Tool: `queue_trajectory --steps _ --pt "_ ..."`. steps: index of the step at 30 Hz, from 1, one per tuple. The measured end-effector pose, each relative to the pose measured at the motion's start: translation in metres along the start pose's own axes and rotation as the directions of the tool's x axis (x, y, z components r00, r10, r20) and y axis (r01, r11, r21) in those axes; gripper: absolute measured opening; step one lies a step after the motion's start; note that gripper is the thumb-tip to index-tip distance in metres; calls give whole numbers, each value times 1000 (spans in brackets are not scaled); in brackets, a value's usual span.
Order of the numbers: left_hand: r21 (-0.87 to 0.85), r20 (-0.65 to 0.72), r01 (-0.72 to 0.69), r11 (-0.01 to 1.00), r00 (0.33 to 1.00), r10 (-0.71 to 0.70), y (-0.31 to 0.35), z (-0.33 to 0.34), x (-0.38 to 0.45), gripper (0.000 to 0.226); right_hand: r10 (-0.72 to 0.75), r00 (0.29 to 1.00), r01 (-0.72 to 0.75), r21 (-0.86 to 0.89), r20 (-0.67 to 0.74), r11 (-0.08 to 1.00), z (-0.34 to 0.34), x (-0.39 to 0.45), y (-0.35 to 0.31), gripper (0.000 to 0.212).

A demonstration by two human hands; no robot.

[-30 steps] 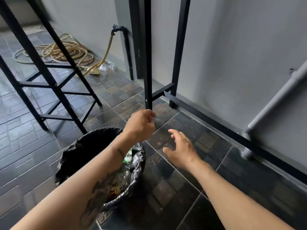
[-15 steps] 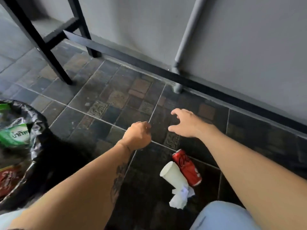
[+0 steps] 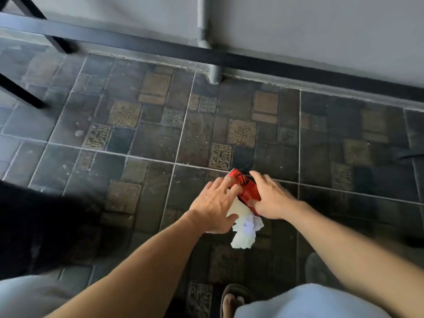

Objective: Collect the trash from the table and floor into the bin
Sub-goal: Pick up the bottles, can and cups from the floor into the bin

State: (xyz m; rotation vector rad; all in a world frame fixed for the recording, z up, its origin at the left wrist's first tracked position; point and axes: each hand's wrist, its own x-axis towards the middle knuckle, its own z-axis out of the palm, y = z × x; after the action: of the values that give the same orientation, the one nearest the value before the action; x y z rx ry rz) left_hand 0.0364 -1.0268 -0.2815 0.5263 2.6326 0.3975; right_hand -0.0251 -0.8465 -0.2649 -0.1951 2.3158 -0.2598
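A red soda can (image 3: 246, 188) lies on the dark tiled floor, with a white paper cup (image 3: 238, 208) beside it and a crumpled white tissue (image 3: 244, 234) at the cup's near end. My right hand (image 3: 273, 198) wraps the can from the right. My left hand (image 3: 214, 203) covers the cup, fingers spread over its top and reaching the can, thumb under the cup's near side. The bin's black bag (image 3: 27, 221) shows as a dark blurred mass at the left edge.
A grey pipe (image 3: 212, 70) runs down the wall to the floor straight ahead. Black metal table legs (image 3: 23, 95) stand at the far left, with a black bar along the wall base. My sandalled foot (image 3: 231, 299) and knees fill the bottom of the view.
The view swung from the bin to the floor trash. Both hands dropped from above the tiles onto the pile; the right now holds the can and the left is on the cup.
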Motion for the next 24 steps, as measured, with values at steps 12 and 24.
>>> queue_trajectory --steps 12,24 --pt "160 105 -128 979 988 112 -3 17 -1 75 81 993 -85 -46 -86 995 17 4 9 100" --pt "54 -31 217 975 976 -215 -74 -17 -7 71 138 986 -168 457 98 873 29 -61 25 63"
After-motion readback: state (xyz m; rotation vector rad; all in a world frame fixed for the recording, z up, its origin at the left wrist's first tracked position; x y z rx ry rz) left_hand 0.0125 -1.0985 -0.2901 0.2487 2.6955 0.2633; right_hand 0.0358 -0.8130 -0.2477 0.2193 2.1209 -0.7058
